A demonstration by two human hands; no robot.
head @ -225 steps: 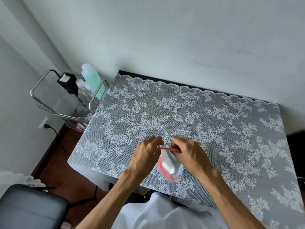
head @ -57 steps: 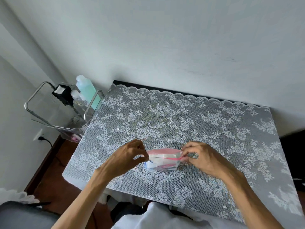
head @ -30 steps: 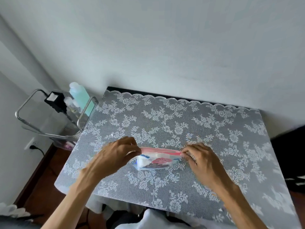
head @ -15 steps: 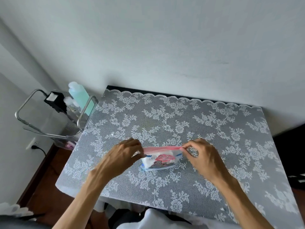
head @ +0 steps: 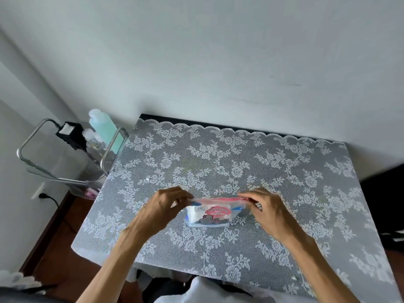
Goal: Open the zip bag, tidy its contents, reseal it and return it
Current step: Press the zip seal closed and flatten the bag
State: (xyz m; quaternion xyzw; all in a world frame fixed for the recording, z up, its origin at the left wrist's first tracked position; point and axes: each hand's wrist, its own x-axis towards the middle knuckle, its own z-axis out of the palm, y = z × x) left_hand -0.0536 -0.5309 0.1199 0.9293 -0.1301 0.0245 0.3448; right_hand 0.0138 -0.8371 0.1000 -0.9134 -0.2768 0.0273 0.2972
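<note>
A clear zip bag [head: 213,214] with a pink zip strip along its top stands on the lace tablecloth [head: 229,162], near the table's front middle. Inside it I see a white packet with a pink and blue label. My left hand [head: 162,207] pinches the left end of the zip strip. My right hand [head: 265,206] pinches the right end. The strip is stretched level between the two hands, and the bag's lower edge touches the cloth.
A metal-framed cart [head: 65,158] stands off the table's left edge, holding a pale green bottle [head: 105,130] and a black box [head: 70,133]. A wall runs behind the table. A wall socket with a plug [head: 42,193] sits low on the left. A dark surface [head: 384,193] borders the right.
The bag was turned from hanging on end to lying sideways, and my hands moved apart to its two ends. In the last half second the hands and bag barely shifted.
</note>
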